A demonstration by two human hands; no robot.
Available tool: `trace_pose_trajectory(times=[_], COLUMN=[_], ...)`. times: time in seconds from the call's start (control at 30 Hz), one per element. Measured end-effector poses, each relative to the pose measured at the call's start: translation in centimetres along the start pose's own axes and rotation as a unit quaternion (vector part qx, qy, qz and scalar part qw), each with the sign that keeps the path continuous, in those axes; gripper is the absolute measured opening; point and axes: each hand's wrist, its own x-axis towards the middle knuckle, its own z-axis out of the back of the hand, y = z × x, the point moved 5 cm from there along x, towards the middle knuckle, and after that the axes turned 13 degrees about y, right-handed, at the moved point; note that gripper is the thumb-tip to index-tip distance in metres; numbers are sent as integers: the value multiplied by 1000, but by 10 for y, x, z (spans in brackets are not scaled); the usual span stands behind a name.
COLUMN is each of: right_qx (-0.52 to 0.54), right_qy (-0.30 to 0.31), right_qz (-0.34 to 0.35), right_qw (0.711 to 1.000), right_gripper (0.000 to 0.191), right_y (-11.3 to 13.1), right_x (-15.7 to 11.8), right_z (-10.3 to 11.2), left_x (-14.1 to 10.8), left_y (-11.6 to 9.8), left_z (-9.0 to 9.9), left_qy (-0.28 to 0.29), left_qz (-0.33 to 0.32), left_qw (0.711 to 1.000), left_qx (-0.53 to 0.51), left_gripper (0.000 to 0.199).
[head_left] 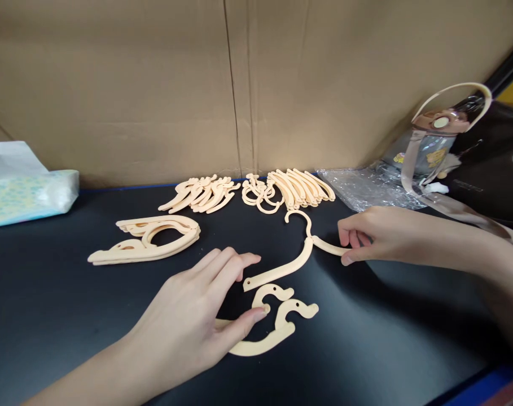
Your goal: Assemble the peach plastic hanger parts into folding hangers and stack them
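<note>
My right hand [366, 237] pinches the right arm of a cream plastic hanger [288, 266], whose hook [303, 217] points away from me. The hanger's left arm ends close to my left hand's fingertips. My left hand [214, 293] is open, thumb and index finger apart, hovering over two curved hanger pieces on the black table. The nearer curved piece [260, 345] lies partly under my left thumb, and another small curved end [273, 290] shows beside it. Whether the thumb touches them I cannot tell.
Folded hangers [154, 242] lie stacked at left. Farther back are piles of short arms [201, 193], hooks [260, 194] and long arms [301, 189]. A tissue pack [27, 192] sits far left. Clear plastic wrap [366, 186], a strapped bottle [434, 141] and a dark bag [493, 169] occupy the right.
</note>
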Motion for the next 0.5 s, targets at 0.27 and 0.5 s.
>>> trace_pose_trajectory(times=[0.27, 0.5], right_qx=[-20, -68], right_qy=[-144, -74], right_qz=[196, 288], right_qw=[970, 952], right_gripper=[22, 16], right_y=[57, 94], right_x=[-5, 0], right_z=[3, -32], left_x=[1, -4], left_y=[-3, -8], left_z=[-4, -4], left_qy=[40, 13], left_qz=[-23, -61], left_qw=[999, 998], left_qx=[-29, 8], left_gripper=[38, 21])
